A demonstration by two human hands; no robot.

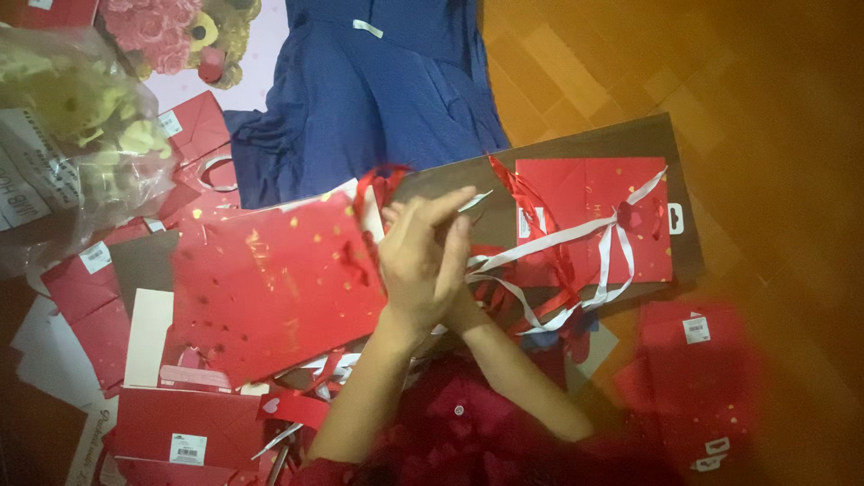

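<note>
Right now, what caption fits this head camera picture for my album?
Two bare hands meet over flat red paper gift bags and white ribbons on a wooden floor.

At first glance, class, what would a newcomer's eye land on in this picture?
The two hands, left hand over right hand, pressed together at the centre amid red and white ribbons. Left of them lies a big red gift bag with gold flecks; right, a flat red bag on brown card. Blue cloth spreads above.

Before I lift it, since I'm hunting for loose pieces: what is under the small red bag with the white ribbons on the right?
The red bag lies on a brown card sheet, which rests on the wood floor. White ribbons cross its front. Anything between bag and card is hidden.
</note>
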